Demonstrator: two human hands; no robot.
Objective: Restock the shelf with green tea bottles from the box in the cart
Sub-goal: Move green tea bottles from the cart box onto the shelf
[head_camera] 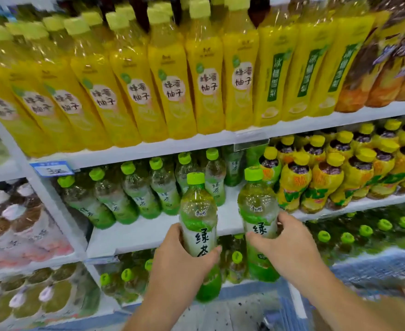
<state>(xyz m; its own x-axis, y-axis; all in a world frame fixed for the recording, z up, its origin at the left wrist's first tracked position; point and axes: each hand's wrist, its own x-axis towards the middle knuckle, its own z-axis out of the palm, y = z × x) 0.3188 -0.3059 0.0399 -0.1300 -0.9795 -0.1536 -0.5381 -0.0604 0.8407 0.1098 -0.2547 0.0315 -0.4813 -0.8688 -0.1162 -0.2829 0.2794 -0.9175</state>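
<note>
Gripping a green tea bottle (198, 211) round its label, the left hand (180, 261) holds it upright in front of the middle shelf (149, 235), with fingers and thumb curled about it. The right hand (290, 244) holds a second green tea bottle (257, 209) the same way, thumb across the front of the label and fingers wrapped round the far side. The two bottles stand side by side, apart from each other. Their bases hang below the shelf's front edge and their green caps are level with the stock behind.

At the back of that shelf stands a row of shelved green tea bottles (130, 194), with a bare white strip of board in front of them. Just to their right, on the same board, is a crowd of yellow-capped bottles (328, 177). The shelf above is packed with tall yellow bottles (168, 91). The shelf below carries more green-capped bottles (364, 232). A blue price tag (53, 167) sits on the rail at the left.

Low on the right is a blurred blue mesh (375, 266), possibly the cart.
</note>
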